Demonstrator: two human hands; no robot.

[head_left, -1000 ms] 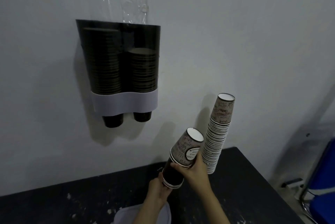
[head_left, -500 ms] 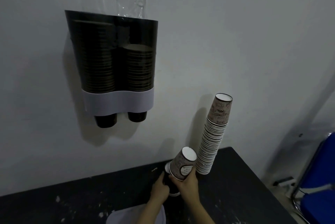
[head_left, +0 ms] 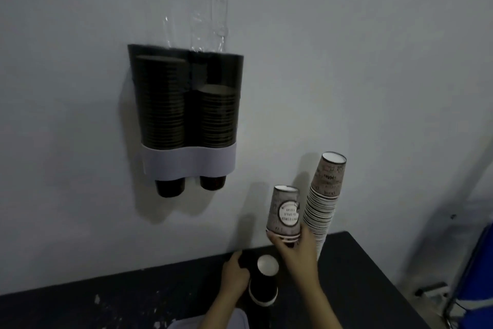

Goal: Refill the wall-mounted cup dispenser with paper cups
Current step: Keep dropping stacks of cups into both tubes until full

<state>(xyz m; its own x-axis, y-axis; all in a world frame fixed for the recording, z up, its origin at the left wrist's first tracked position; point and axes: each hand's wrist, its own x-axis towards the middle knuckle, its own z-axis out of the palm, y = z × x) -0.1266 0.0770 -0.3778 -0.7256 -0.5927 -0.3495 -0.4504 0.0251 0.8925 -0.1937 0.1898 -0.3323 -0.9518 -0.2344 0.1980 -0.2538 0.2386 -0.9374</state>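
A dark two-tube cup dispenser [head_left: 186, 115] with a white band hangs on the wall; its left tube is filled to the top, its right tube lower. My right hand [head_left: 297, 251] grips a short stack of upside-down brown printed paper cups [head_left: 285, 212], lifted above the table. My left hand [head_left: 234, 275] holds a short stack of dark cups [head_left: 264, 284] standing upside down on the black table [head_left: 360, 275]. A tall leaning stack of printed cups [head_left: 324, 203] stands against the wall just right of my right hand.
A clear plastic sleeve [head_left: 205, 3] sticks out above the dispenser. Something pale [head_left: 213, 322] lies at the table's near edge. A blue chair [head_left: 477, 283] stands at the far right beyond the table's end.
My right hand has pulled the printed cups off the dark cups and raised them upright. The dark stack stays low in my left hand on the table.
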